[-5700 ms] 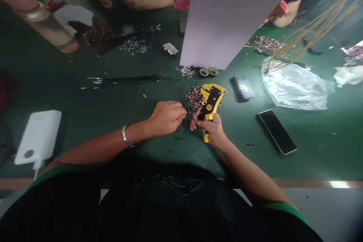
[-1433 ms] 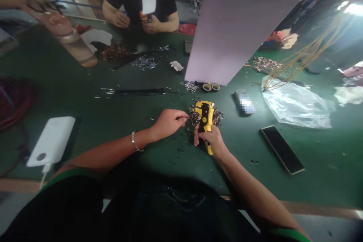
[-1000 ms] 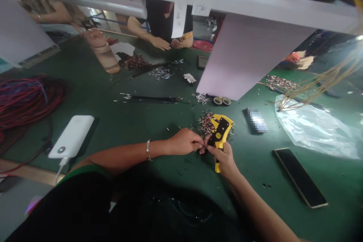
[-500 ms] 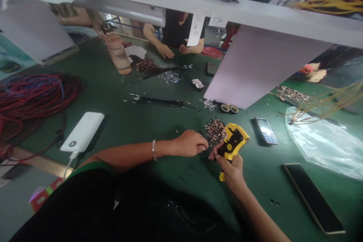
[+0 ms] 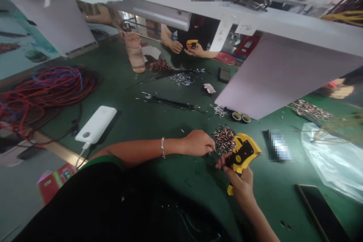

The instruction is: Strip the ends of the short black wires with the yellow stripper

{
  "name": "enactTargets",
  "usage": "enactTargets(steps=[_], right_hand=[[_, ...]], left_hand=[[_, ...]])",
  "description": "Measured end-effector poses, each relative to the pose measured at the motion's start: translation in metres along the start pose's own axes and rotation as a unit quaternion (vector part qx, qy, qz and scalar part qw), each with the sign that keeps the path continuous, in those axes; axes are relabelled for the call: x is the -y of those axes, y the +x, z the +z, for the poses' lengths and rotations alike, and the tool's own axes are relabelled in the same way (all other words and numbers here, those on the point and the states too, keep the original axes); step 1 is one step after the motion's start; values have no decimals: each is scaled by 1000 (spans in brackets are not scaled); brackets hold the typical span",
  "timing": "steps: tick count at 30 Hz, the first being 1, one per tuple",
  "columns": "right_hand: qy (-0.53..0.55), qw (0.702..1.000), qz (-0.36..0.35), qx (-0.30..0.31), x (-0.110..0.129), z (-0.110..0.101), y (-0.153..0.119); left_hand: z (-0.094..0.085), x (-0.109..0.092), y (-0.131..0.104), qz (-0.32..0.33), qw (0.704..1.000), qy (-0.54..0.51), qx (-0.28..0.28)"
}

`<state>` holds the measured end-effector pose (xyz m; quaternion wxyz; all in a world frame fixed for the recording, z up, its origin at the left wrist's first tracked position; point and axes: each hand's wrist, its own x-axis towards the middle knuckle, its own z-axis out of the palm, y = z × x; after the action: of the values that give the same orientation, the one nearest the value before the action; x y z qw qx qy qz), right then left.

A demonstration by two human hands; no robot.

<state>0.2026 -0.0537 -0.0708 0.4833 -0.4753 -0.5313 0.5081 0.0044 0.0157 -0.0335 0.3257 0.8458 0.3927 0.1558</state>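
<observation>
My right hand (image 5: 241, 179) is closed round a yellow and black wire stripper (image 5: 243, 153), its head pointing away from me. Its thumb and fingertips come together near the tool's black body. My left hand (image 5: 198, 143), a silver bangle on its wrist, is pinched closed just left of the tool. Whatever lies between those fingertips is too small to make out. Just beyond both hands is a heap of short copper-coloured wire pieces (image 5: 224, 139) with dark ends. Small dark scraps (image 5: 187, 183) lie on the green table nearer me.
Black wires (image 5: 170, 103), silver terminals (image 5: 219, 110) and tape rolls (image 5: 241, 117) lie beyond my hands. A power bank (image 5: 96, 124) and coiled red cables (image 5: 51, 87) are left. A phone (image 5: 320, 208) and plastic bag (image 5: 331, 159) lie right. A white panel (image 5: 272, 75) rises ahead.
The view has shifted, so the table's things sit differently in it. My hands are slightly farther apart. The person across the table now shows a yellow tool in one hand.
</observation>
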Motion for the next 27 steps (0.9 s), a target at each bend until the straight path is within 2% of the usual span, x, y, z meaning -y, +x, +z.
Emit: enactTargets(steps=[6, 10, 14, 17, 21, 25, 27], right_hand=[[72, 995, 44, 47, 10, 7, -2], [127, 983, 92, 97, 16, 20, -11], [168, 963, 158, 143, 11, 37, -20], [179, 956, 175, 153, 4, 40, -17], [155, 959, 180, 153, 2, 20, 2], [99, 984, 133, 71, 4, -10, 21], [97, 984, 132, 69, 7, -18, 21]], left_hand=[[-21, 13, 5, -111, 986, -16, -126], [-31, 20, 7, -140, 967, -48, -207], [-31, 22, 7, -132, 965, -56, -218], [-30, 22, 7, -127, 968, -63, -209], [-29, 21, 6, -133, 966, -70, -212], [-28, 22, 7, -115, 968, -83, -208], [-28, 24, 7, -107, 969, -94, -204]])
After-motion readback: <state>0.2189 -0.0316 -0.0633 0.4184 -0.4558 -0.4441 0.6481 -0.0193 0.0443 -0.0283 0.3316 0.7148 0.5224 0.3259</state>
